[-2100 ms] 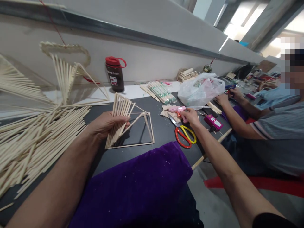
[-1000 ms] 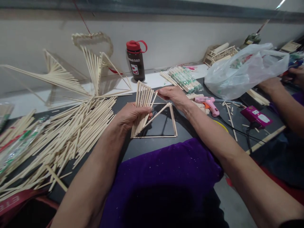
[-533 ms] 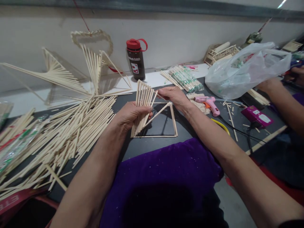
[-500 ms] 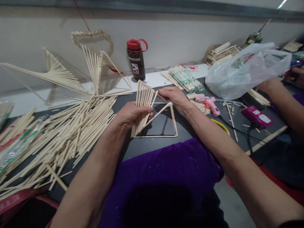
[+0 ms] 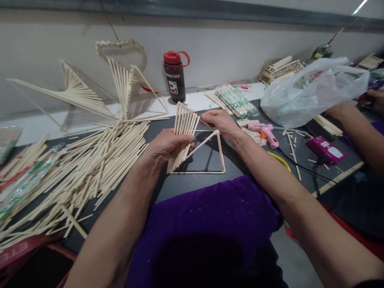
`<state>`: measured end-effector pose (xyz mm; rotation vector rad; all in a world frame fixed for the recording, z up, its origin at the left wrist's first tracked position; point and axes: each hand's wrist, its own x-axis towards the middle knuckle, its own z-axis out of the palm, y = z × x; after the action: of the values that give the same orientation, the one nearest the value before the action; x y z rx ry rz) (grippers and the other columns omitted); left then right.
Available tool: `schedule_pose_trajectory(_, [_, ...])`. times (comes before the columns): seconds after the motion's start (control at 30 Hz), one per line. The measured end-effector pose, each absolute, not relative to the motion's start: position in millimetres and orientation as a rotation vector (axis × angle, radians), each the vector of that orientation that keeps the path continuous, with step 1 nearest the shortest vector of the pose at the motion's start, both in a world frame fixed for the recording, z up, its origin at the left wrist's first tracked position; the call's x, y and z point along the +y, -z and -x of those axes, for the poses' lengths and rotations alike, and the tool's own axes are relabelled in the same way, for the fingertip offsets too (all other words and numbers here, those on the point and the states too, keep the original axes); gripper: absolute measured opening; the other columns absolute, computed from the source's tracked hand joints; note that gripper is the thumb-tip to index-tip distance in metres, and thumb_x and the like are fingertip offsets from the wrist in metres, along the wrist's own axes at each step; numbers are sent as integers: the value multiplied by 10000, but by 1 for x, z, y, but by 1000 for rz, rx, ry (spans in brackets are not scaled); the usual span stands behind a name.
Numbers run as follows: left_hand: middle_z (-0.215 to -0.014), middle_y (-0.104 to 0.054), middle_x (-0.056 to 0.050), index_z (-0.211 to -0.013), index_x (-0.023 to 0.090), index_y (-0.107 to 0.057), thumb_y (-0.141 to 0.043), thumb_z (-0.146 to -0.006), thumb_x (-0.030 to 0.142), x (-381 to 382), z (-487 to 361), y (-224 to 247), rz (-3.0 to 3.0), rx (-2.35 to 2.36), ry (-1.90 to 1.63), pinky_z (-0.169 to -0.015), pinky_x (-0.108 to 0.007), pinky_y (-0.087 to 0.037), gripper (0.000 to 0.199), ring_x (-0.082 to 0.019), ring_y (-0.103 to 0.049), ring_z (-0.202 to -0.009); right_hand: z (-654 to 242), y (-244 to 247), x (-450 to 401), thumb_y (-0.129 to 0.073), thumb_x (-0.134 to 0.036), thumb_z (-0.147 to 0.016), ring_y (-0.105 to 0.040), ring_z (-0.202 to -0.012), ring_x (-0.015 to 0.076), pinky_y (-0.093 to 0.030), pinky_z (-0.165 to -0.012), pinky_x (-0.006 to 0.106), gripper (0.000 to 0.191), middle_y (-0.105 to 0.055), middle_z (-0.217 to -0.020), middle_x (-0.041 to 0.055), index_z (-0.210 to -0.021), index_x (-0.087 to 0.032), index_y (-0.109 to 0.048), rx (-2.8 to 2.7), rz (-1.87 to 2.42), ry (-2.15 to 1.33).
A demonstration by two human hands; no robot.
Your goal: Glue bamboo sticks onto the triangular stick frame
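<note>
A fan-shaped structure of pale wooden chopsticks [image 5: 183, 127] stands over a flat frame [image 5: 222, 156] of the same sticks on the dark table. My left hand [image 5: 171, 144] is closed around the fan's lower left side, thumb across its front. The fingers of my right hand [image 5: 218, 120] are pinched together at the fan's right edge, at the upper end of a chopstick; the fingertips are partly hidden. A pile of loose chopsticks [image 5: 111, 156] lies to the left of my left hand.
A pink glue gun [image 5: 265, 132] with a cord lies on the right, near a purple box [image 5: 325, 149]. Behind are a red-capped bottle [image 5: 175, 78], wrapped chopsticks [image 5: 235, 100] and a plastic bag [image 5: 300, 92]. A finished-looking stick structure [image 5: 78, 92] stands back left; another person's arm [image 5: 357, 124] is at right.
The whole view has shifted slightly, with things a little lower and to the right. Both hands keep nearly the same hold on the structure.
</note>
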<state>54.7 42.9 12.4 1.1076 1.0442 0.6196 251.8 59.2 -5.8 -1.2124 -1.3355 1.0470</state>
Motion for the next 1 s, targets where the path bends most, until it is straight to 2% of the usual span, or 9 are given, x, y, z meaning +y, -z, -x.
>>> schedule_pose_trajectory(0.43, [-556,-638,-29,-674,136,-639,-770,-559,223,43,-55,-11,-1117,1045,-630,-493,-247,-457,195,-134,-566,-491,-250,9,61,-715,-462,-707,-427,-551,99,-326,-555,256,343,-535,-534,-16,-647,-127,-673,-1367,1160,-990])
schedule_pose_trajectory(0.73, [-571,-635,-35,-699,130,-643,-765,-564,220,44,-54,-10,-1106,1046,-612,-508,-263,-467,203,-143,-571,-506,-249,12,64,-725,-483,-708,-456,-564,100,-341,-575,253,371,-586,-577,1,-604,-142,-622,-1377,1090,-989])
schedule_pose_trajectory(1.0, [-550,-627,-31,-656,134,-622,-768,-571,215,45,-54,-11,-1105,1017,-595,-483,-241,-446,187,-131,-557,-486,-250,13,68,-720,-457,-710,-443,-539,88,-338,-569,250,342,-612,-582,3,-624,-136,-639,-1366,1078,-1041])
